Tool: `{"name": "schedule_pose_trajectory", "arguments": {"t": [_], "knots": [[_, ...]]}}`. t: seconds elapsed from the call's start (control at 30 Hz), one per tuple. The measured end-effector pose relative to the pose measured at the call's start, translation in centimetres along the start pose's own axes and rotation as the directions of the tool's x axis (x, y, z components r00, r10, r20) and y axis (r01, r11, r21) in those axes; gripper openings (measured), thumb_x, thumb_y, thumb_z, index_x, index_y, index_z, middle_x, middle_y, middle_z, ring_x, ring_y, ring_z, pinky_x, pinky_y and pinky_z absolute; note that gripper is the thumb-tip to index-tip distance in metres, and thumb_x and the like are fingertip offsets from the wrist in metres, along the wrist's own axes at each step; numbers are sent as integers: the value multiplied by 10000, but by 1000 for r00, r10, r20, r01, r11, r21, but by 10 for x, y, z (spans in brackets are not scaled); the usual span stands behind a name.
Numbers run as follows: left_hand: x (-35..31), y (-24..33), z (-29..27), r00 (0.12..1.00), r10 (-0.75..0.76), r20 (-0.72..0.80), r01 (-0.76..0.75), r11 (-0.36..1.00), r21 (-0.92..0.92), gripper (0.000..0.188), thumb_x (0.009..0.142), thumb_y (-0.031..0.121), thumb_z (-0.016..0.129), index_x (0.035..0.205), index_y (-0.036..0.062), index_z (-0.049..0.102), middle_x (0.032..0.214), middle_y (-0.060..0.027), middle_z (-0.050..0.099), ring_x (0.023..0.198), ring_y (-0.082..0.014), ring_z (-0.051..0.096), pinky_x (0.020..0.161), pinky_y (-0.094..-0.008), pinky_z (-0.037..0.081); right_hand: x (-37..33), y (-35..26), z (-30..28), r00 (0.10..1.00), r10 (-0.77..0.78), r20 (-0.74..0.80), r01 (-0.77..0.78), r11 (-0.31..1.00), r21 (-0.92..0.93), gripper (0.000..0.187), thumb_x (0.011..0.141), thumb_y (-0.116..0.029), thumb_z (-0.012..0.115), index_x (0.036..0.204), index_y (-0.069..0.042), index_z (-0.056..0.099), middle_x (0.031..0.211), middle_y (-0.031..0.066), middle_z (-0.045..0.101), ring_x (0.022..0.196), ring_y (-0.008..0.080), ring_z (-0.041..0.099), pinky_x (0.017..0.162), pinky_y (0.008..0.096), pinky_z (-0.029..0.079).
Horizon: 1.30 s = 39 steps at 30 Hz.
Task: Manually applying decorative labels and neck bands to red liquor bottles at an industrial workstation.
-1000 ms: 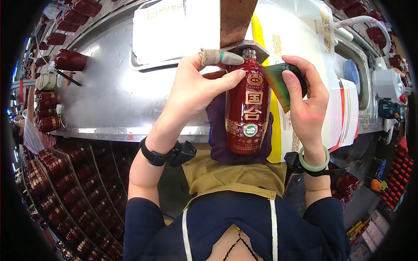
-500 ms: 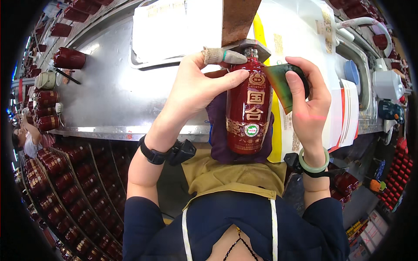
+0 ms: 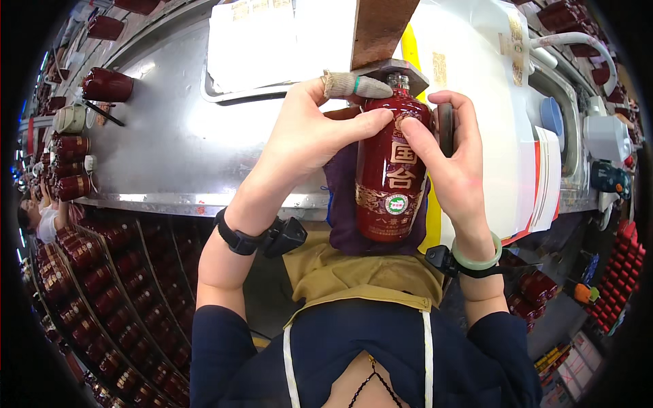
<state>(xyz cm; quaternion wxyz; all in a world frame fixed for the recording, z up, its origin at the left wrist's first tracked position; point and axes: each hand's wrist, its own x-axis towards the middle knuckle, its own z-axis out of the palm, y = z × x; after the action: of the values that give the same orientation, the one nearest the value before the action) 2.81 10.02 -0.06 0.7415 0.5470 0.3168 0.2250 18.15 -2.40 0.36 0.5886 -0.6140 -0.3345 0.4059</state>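
Note:
A dark red glass bottle (image 3: 381,217) with gold lettering and a round green-and-white sticker lies on a purple cloth (image 3: 343,197), its neck pointing away from me. My left hand (image 3: 306,132) grips it near the shoulder, thumb on the front. A knitted sleeve (image 3: 354,86) covers my left index finger and lies across the neck's base. My right hand (image 3: 459,160) presses its thumb onto the emblem below the neck. Its fingers hold a dark, flat scraper (image 3: 445,129), seen edge-on at the bottle's right side. The neck rests at a metal bracket (image 3: 401,66).
A brown upright bar (image 3: 384,30) stands behind the bracket. White sheets (image 3: 255,54) lie in a tray at far left. Another red bottle (image 3: 107,88) stands on the steel bench (image 3: 160,143). Racked bottles (image 3: 102,279) and a person (image 3: 47,217) are at left; a sink (image 3: 571,122) is at right.
My right hand has moved left onto the bottle, its thumb now on the emblem. The scraper has turned from showing its green face to edge-on. My left hand keeps its grip.

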Motion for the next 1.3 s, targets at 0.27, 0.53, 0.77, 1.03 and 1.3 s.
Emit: {"name": "schedule_pose_trajectory", "arguments": {"t": [0.27, 0.53, 0.77, 1.03, 1.3], "knots": [[2, 1, -3, 1000, 7, 23, -8, 999, 31, 312, 857, 64, 812, 1148, -2, 721, 1079, -80, 744, 993, -127, 682, 921, -291, 547, 2, 3, 1, 1000, -5, -2, 5, 1000, 24, 385, 948, -106, 732, 1219, -24, 471, 998, 75, 698, 885, 96, 669, 749, 245, 541], [1, 1, -1, 1000, -10, 18, 10, 1000, -3, 319, 852, 68, 817, 1143, -9, 713, 1072, -88, 743, 983, -129, 685, 923, -290, 552, 2, 3, 3, 1000, -3, -5, 3, 1000, 22, 356, 954, -103, 721, 1202, -23, 479, 999, 74, 700, 877, 94, 670, 745, 243, 542], [1, 5, 2, 1000, -27, 10, 26, 1000, 15, 316, 853, 61, 804, 1145, -7, 706, 1072, -84, 742, 988, -125, 684, 937, -298, 552, 2, 0, 0, 1000, 3, 9, -3, 999, -34, 355, 953, -101, 719, 1202, -27, 476, 987, 78, 703, 863, 95, 669, 732, 243, 540], [1, 2, 3, 1000, -11, 0, 11, 1000, 5, 316, 861, 70, 790, 1155, -10, 704, 1070, -78, 740, 985, -119, 678, 928, -293, 548, 2, 0, 3, 1000, 4, -3, -4, 1000, -20, 359, 951, -101, 718, 1203, -27, 475, 963, 71, 700, 853, 92, 667, 728, 243, 537], [1, -1, -2, 1000, 5, -19, -4, 999, 49, 285, 884, 49, 749, 1160, -15, 716, 1104, -77, 735, 1002, -117, 665, 940, -290, 531, 2, 3, 2, 1000, -11, -8, 11, 999, -40, 363, 948, -107, 724, 1202, -25, 478, 964, 65, 693, 858, 92, 668, 723, 241, 537]]}}
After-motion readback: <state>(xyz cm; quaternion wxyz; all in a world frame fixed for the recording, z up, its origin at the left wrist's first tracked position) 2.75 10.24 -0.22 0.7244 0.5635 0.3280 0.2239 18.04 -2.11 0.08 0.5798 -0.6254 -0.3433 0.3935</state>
